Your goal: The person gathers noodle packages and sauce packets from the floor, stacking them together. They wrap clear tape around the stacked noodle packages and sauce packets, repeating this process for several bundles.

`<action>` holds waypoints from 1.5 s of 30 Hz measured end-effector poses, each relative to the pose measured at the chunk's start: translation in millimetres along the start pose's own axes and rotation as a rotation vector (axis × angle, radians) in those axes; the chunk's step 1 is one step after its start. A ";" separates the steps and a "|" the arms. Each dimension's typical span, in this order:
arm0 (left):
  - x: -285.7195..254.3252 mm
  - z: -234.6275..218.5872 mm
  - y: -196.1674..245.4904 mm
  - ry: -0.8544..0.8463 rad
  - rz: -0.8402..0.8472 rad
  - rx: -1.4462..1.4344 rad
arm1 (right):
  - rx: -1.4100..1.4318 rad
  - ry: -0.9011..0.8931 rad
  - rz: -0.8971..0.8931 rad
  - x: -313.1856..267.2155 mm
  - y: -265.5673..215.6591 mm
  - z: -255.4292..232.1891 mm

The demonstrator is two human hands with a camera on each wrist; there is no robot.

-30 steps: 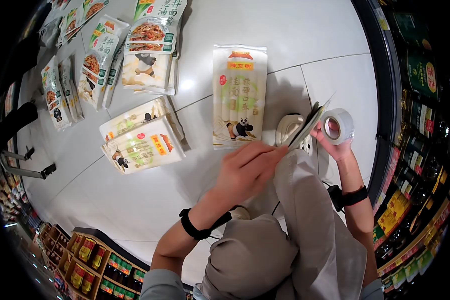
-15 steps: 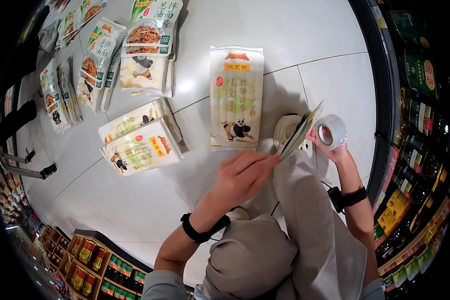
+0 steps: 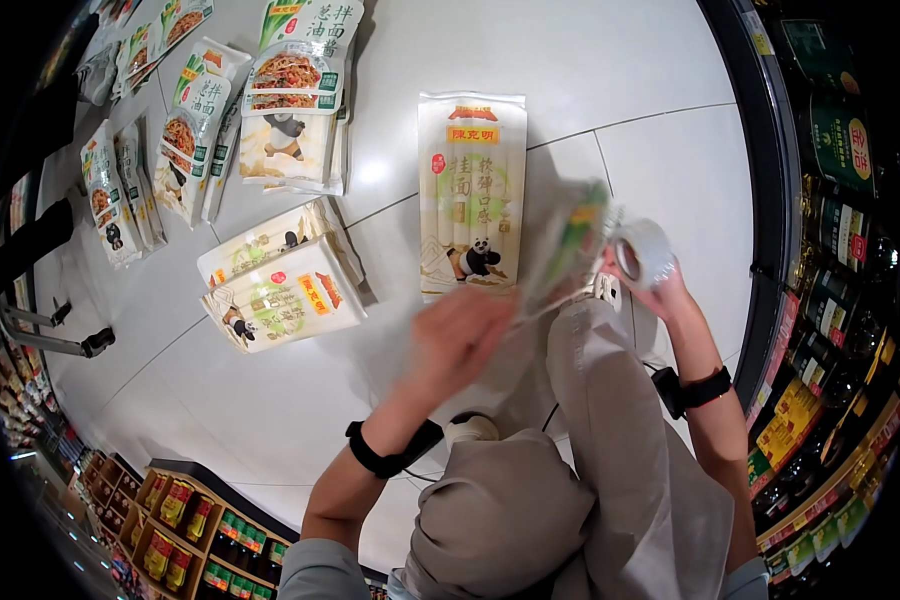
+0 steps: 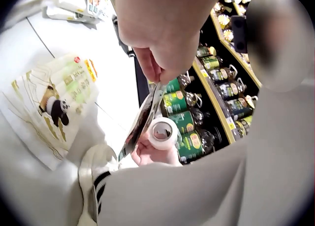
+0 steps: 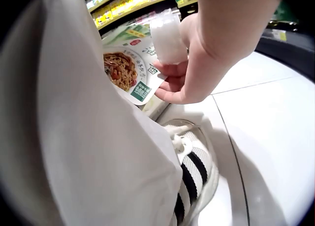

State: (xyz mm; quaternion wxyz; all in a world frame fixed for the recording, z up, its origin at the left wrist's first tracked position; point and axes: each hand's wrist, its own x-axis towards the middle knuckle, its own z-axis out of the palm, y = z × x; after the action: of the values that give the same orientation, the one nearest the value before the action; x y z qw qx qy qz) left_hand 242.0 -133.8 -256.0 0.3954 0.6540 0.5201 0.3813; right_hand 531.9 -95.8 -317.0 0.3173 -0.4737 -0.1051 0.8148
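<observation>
My left hand (image 3: 460, 340) pinches one end of a flat printed sauce packet (image 3: 572, 240), which is blurred in the head view. In the right wrist view the packet (image 5: 120, 68) shows a picture of noodles. My right hand (image 3: 662, 295) holds a roll of clear tape (image 3: 642, 252), and its fingertips are right at the packet's edge in the right wrist view. In front of the hands, a large pack of dried noodles (image 3: 470, 195) with a panda print lies flat on the floor.
Two more noodle packs (image 3: 290, 290) lie overlapping at the left. Farther back are noodle packs with sauce packets on top (image 3: 295, 110). A shelf of bottles (image 3: 835, 230) stands close on the right, with another shelf (image 3: 185, 530) at lower left. A shoe (image 5: 194, 167) is near the right hand.
Both hands, with the packet and the tape roll, have moved left toward the large noodle pack. The packet's printed face has turned more toward the head camera. The packs on the floor stay put.
</observation>
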 end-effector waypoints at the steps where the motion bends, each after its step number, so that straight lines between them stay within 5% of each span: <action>1: 2.2 -3.8 -8.7 0.050 -0.057 0.025 | 0.000 0.000 -0.001 10.9 -4.7 10.4; 3: 8.4 -10.5 -33.8 0.154 -0.502 -0.180 | -0.359 -0.031 0.068 38.4 -12.3 30.3; 7: 32.7 -27.0 -96.1 0.295 -0.629 -0.314 | -0.522 0.105 0.013 90.5 -19.3 77.7; 15: 85.1 -56.6 -109.9 0.313 -0.559 -0.384 | -0.430 0.004 -0.181 103.1 -81.9 125.4; 21: 56.9 -26.2 -149.2 0.129 -0.635 -0.121 | -0.604 0.076 -0.032 126.9 -30.8 81.3; 27: 78.3 -17.0 -154.2 0.393 -0.474 0.055 | -0.548 0.206 -0.088 119.7 -10.9 64.2; 32: 175.6 -27.6 -198.7 0.464 -0.601 -0.088 | -0.867 0.153 -0.080 102.0 -11.0 47.1; 34: 204.5 -31.9 -202.6 0.173 -0.916 -0.080 | -0.777 0.071 -0.124 84.9 -14.7 55.2; 35: 208.6 -27.9 -197.6 0.177 -0.918 -0.080 | -0.779 0.068 -0.123 81.2 -13.5 53.2; 37: 215.9 -16.6 -155.1 0.189 -0.839 0.555 | -0.764 0.081 -0.171 73.5 -9.8 45.8; 41: 216.8 -1.5 -177.1 0.406 -0.728 0.484 | -0.718 0.101 -0.149 67.4 -10.4 28.2; 45: 223.9 -18.3 -203.9 0.181 -0.775 0.349 | -0.689 0.131 -0.110 61.2 -26.6 29.6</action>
State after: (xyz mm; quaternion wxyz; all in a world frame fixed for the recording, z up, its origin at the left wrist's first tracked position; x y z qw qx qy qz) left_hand 185.8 118.0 -415.4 0.3456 0.4316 0.8164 0.1667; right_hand 496.7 -33.6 -331.9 0.1884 -0.5977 -0.3787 0.6811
